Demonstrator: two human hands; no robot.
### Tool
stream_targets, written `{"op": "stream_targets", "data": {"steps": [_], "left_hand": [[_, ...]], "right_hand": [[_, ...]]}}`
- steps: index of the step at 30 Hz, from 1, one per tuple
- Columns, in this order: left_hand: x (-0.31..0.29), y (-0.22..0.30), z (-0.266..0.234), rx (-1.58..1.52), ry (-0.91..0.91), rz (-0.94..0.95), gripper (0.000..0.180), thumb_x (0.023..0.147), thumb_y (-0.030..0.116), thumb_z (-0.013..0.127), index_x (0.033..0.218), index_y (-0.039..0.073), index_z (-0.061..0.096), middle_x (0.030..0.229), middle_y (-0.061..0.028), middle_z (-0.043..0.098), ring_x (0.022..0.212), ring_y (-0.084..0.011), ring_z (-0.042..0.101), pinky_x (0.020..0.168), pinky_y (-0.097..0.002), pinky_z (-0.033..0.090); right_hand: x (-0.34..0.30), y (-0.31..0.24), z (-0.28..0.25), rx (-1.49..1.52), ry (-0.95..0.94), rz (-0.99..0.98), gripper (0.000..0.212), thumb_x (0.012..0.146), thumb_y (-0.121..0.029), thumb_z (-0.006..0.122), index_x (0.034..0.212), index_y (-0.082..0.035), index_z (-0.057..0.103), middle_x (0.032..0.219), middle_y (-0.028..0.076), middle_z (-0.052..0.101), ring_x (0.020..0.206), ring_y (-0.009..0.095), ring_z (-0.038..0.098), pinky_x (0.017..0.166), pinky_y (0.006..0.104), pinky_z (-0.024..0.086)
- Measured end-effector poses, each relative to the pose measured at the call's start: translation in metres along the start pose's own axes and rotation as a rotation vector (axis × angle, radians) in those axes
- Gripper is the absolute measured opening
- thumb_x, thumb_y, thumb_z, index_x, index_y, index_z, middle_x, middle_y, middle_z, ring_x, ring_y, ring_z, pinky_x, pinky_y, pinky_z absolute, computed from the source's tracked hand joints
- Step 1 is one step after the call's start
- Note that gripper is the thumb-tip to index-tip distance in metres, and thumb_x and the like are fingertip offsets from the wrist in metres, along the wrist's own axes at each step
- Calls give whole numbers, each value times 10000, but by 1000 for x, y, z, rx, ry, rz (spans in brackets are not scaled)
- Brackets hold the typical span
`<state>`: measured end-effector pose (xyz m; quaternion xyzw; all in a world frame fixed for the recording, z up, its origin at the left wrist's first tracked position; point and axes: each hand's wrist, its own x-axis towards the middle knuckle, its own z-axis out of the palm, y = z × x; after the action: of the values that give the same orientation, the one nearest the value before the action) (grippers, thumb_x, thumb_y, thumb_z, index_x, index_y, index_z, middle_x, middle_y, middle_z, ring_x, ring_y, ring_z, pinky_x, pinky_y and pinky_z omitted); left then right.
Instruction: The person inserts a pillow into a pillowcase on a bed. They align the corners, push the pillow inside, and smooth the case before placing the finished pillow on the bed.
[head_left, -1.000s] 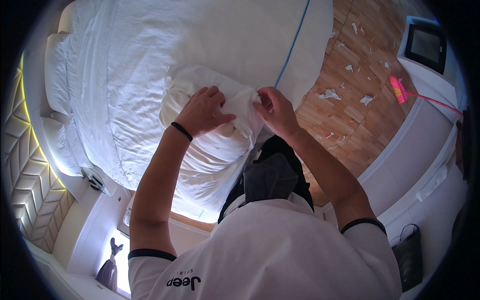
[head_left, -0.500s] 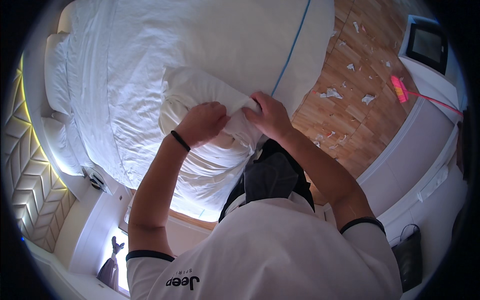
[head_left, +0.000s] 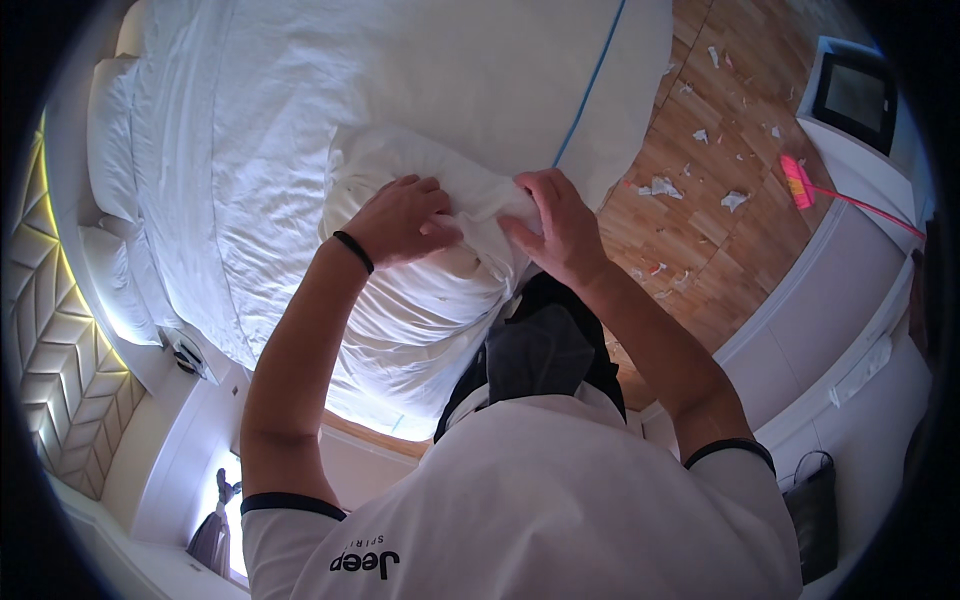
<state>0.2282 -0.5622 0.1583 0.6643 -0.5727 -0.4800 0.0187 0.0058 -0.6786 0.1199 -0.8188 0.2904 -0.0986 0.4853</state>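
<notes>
- While both bare hands rest on it, the bunched bundle of creased white fabric (head_left: 425, 310) lies directly in front of the person, at the near side of a broad bed with a white sheet (head_left: 480, 70).
- The left hand (head_left: 400, 225) lies over the bundle's upper part, fingers bent and thumb spread away from them.
- The right hand (head_left: 562, 230) is at the bundle's right end, thumb and forefinger parted with cloth between them; I cannot tell whether they grip it.
- Beyond the bundle, the flat sheet stretches ahead, crossed by a thin blue line (head_left: 590, 90) just past the right hand.
- To the right, the bed's curved edge meets a brown wood floor (head_left: 700, 230) strewn with torn white scraps (head_left: 735, 200).
- Farther right, well apart from the hands, is a bright pink broom head (head_left: 797, 182).
- White pillows (head_left: 112, 140) line the far left edge.
</notes>
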Motion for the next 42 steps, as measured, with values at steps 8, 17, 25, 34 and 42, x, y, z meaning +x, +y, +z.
{"op": "stream_targets", "data": {"steps": [8,17,25,34,42], "left_hand": [[-3,-5,-6,9,-77,26,243,755,273,671,895,77,635,926,-98,612,993,-309,578,915,-411,446],[8,14,-8,60,-101,-27,203,766,153,674,919,56,583,935,-135,615,974,-353,589,855,-447,479],[0,8,-21,121,-33,-42,217,763,95,656,967,50,596,977,-137,648,977,-349,613,860,-445,496],[-18,0,-29,136,-57,246,179,780,91,697,914,39,590,952,-110,600,957,-310,594,829,-422,512],[-92,20,-15,218,55,351,241,724,18,718,914,53,574,955,-93,570,937,-300,583,835,-404,519]], "right_hand": [[0,3,12,3,-112,-102,378,744,-147,751,1067,-64,572,1059,119,576,988,335,592,808,418,513],[7,31,16,168,-144,241,310,765,-122,705,1037,-61,569,1008,153,610,948,365,613,796,427,506],[1,-20,0,-69,47,-186,236,785,-176,736,953,-77,602,943,104,620,880,321,635,765,397,532],[-23,-58,18,275,-422,144,207,844,-151,721,974,-11,644,836,129,634,768,272,660,690,354,544],[-38,-58,3,-3,-42,-110,270,862,-165,703,1083,-46,603,951,134,637,861,313,652,735,391,527]]}}
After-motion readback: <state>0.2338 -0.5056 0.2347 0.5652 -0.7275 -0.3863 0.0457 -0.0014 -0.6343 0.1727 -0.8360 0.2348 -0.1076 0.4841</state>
